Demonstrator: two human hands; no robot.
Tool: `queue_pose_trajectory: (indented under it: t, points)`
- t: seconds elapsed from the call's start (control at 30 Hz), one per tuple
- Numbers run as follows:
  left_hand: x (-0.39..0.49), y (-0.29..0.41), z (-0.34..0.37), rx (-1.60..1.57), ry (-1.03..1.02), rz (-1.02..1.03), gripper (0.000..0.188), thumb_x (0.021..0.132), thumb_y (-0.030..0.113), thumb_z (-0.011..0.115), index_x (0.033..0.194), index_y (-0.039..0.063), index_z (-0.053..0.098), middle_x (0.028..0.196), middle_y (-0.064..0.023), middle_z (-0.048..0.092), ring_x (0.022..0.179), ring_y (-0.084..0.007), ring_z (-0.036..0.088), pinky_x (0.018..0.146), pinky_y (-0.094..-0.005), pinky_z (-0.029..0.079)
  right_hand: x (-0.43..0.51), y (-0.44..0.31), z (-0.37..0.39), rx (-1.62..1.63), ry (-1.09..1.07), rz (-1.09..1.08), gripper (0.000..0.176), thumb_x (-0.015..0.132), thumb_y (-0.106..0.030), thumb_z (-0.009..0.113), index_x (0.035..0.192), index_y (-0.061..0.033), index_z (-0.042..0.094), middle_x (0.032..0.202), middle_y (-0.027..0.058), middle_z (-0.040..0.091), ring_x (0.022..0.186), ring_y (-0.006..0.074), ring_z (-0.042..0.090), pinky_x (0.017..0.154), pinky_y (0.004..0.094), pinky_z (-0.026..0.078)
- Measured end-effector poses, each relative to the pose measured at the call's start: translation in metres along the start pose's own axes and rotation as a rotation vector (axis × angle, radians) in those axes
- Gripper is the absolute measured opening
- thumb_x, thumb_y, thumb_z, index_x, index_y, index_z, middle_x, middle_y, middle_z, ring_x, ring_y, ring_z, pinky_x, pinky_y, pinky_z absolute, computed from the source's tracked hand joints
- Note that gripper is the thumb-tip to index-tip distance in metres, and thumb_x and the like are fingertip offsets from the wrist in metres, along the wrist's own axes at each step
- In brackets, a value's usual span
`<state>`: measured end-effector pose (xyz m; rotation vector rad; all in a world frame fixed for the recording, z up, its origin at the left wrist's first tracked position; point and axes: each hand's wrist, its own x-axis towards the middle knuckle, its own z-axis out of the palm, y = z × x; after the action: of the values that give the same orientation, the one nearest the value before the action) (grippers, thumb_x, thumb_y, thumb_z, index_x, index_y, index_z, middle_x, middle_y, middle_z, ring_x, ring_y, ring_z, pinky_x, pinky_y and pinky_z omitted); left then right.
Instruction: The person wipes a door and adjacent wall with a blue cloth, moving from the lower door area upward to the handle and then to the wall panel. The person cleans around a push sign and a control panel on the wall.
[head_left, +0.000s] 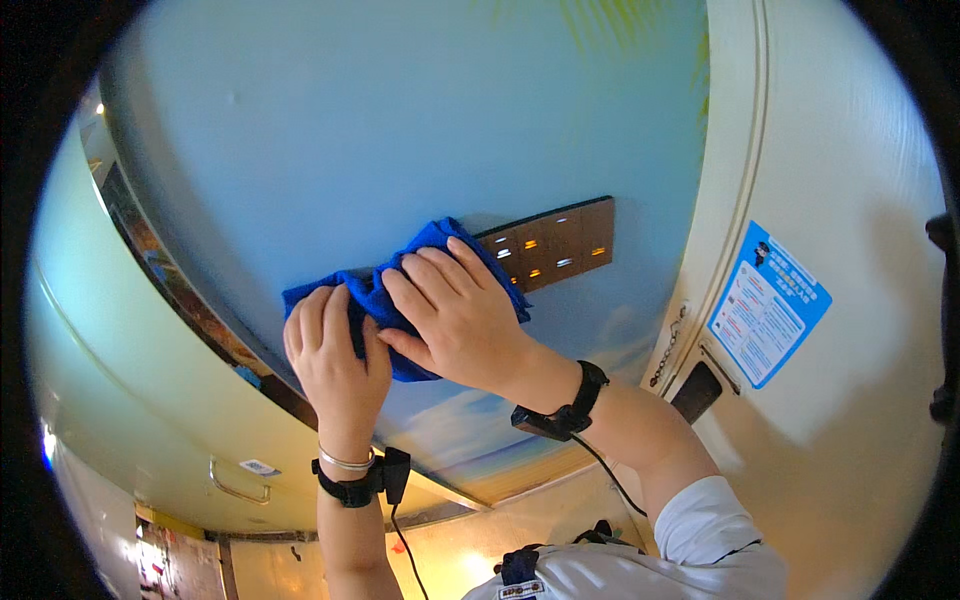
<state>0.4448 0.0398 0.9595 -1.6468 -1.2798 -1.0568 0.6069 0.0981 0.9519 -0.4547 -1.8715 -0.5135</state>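
A bunched blue cloth (401, 315) lies against a wall panel painted as a beach scene (420, 135). My left hand (337, 345) grips the cloth's left part, fingers bent over it. On the cloth's right part rests my right hand (457, 322), fingers spread and thumb pointing left toward the other hand. Just past the cloth's right edge shows a brown panel of wall switches (559, 240) with small white and orange lights. The cloth covers the left end of that panel. Both wrists wear black strapped devices with cables.
To the right stands a cream door (847, 150) bearing a blue-and-white printed notice (770, 307). A door chain (667, 349) and a dark latch plate (697, 390) sit near its edge. At left is a pale cabinet or door panel with a metal handle (238, 487).
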Motion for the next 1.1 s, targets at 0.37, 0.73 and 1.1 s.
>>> queue_pose_trajectory:
  t: [0.37,0.73,1.1]
  points:
    - [0.045,0.101,0.055,-0.099,-0.025,0.153,0.034,0.079,0.019,0.068,0.11,0.004,0.062,0.107,-0.0109,0.058,0.1,-0.0308,0.055,0.087,-0.0439,0.042,-0.038,0.113,-0.089,-0.337,0.115,0.15,0.034,0.084,-0.029,0.067,0.106,-0.0047,0.062,0.1,0.0105,0.061,0.098,0.0287,0.059,0.102,0.0475,0.04]
    - [0.077,0.218,0.123,-0.192,-0.126,0.366,0.036,0.081,0.021,0.066,0.112,0.003,0.062,0.113,-0.0096,0.058,0.11,-0.0286,0.052,0.098,-0.0437,0.041,-0.16,0.145,-0.078,-0.265,0.116,0.421,0.048,0.094,-0.026,0.056,0.132,0.0025,0.048,0.138,0.0274,0.047,0.127,0.0455,0.046,0.104,0.056,0.038]
    - [0.069,0.253,0.159,-0.104,-0.187,0.379,0.059,0.086,0.026,0.06,0.139,0.001,0.049,0.15,-0.0151,0.04,0.136,-0.0318,0.039,0.112,-0.046,0.03,-0.155,0.212,-0.075,-0.357,0.171,0.518,0.061,0.096,-0.034,0.051,0.145,0.001,0.036,0.153,0.0255,0.031,0.135,0.0477,0.035,0.108,0.0626,0.027]
